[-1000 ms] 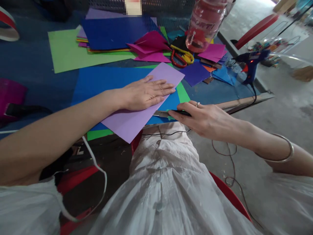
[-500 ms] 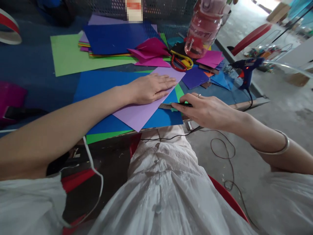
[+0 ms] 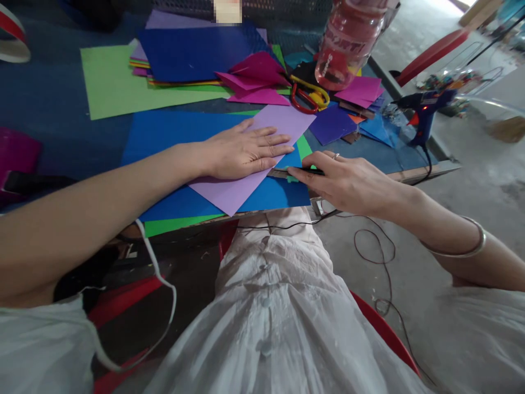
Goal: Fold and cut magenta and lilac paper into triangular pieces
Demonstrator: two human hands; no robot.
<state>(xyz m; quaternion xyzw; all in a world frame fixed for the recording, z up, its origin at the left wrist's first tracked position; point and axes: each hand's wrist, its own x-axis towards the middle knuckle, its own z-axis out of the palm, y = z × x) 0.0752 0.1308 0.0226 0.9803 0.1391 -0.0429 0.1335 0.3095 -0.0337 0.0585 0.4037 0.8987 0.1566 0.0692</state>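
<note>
My left hand (image 3: 244, 151) lies flat, fingers spread, on a folded lilac paper sheet (image 3: 283, 119) that rests on a large blue sheet (image 3: 164, 131). A green sheet (image 3: 174, 224) sticks out beneath the blue one at the table's near edge. My right hand (image 3: 348, 183) grips a slim utility knife (image 3: 293, 172), its blade lying along the lilac sheet's right edge. A ring is on this hand and a bangle on the wrist.
Farther back lie a light green sheet (image 3: 109, 87), a dark blue sheet (image 3: 192, 52), folded magenta paper (image 3: 256, 76), red and yellow scissors (image 3: 305, 97), a pink bottle (image 3: 346, 44) and a blue glue gun (image 3: 424, 106) at the right edge. Cables (image 3: 375, 257) trail on the floor.
The lilac sheet has slid farther onto the table under my left hand. My right hand with the knife has moved up along the sheet's right edge.
</note>
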